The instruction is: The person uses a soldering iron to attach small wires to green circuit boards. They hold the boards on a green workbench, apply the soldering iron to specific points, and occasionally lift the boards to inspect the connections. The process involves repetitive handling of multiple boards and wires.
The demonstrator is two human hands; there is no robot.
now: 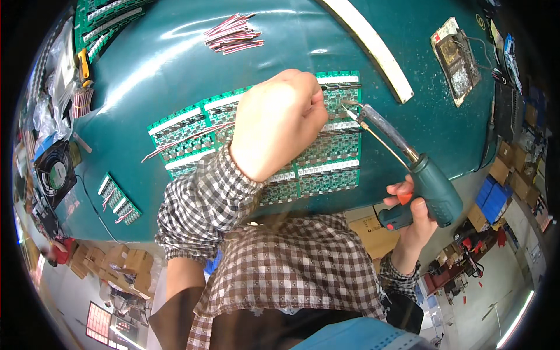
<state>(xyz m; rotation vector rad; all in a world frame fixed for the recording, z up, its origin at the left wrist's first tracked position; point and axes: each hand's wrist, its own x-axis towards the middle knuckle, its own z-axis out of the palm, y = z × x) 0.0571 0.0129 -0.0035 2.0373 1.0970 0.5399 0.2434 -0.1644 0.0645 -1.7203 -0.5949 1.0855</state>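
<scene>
My right hand (415,219) grips a green soldering gun (438,189) by its handle, fingers at the red trigger. Its thin solder feed tube (388,144) and hot tip (352,112) point left, over the right end of a panel of green circuit boards (329,169). Closed above the middle of that panel is my left hand (280,119), its fingers curled and the fingertips mostly hidden. From beneath it a bunch of thin red, black and white wires (186,140) trails out to the left across the boards.
A pile of cut wires (234,35) lies at the back. A pale curved strip (373,46) and a dirty soldering stand (458,61) sit at the right. On the left are a small board strip (119,198), a black fan (57,174), a yellow-handled tool (84,67) and stacked boards (108,23).
</scene>
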